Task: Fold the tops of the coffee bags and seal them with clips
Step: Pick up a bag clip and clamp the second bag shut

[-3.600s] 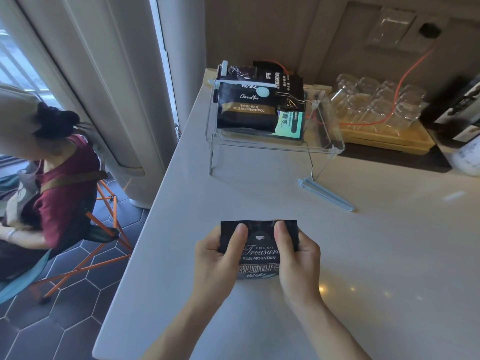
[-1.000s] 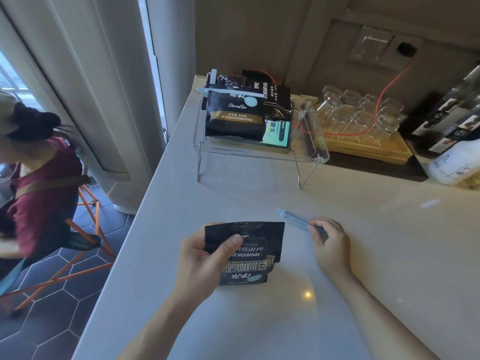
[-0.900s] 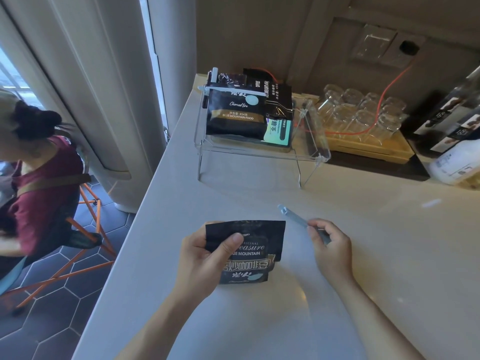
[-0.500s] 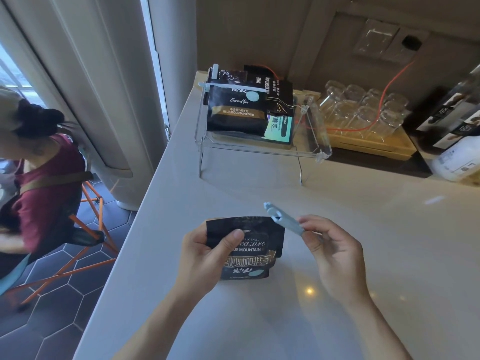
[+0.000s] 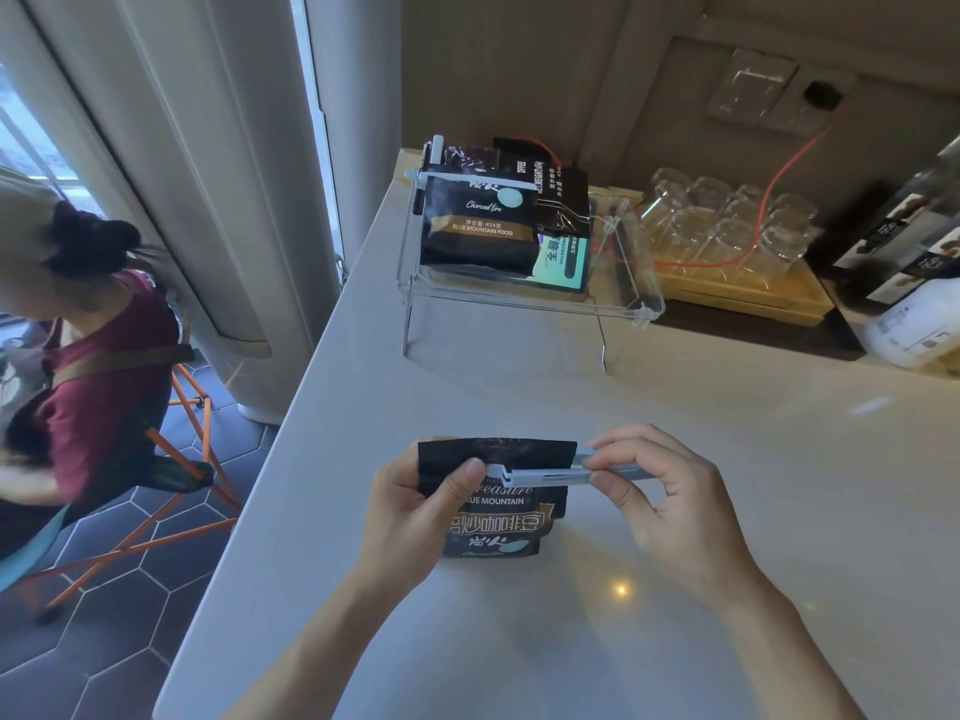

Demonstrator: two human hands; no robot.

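Hands meet over a small black coffee bag lying on the pale counter, well in front of the clear acrylic stand that I take as my marker. The left hand grips the bag's left edge, thumb pressed flat on the folded top and the other fingers tucked behind it. The right hand pinches a pale blue clip between thumb and forefinger; the remaining fingers curl loosely. The clip lies level across the bag's folded top, its free tip almost touching the left thumb. Whether the fold sits between the clip's two bars or only under them, I cannot tell from where I stand.

On the stand, two more dark coffee bags lean together, the front one with a white clip across its top. To the right of the stand, a yellow tray holds upturned glasses, and an orange cable runs across them to the wall. Left of the stand and below counter level, a seated person in a maroon top occupies an orange-framed chair.
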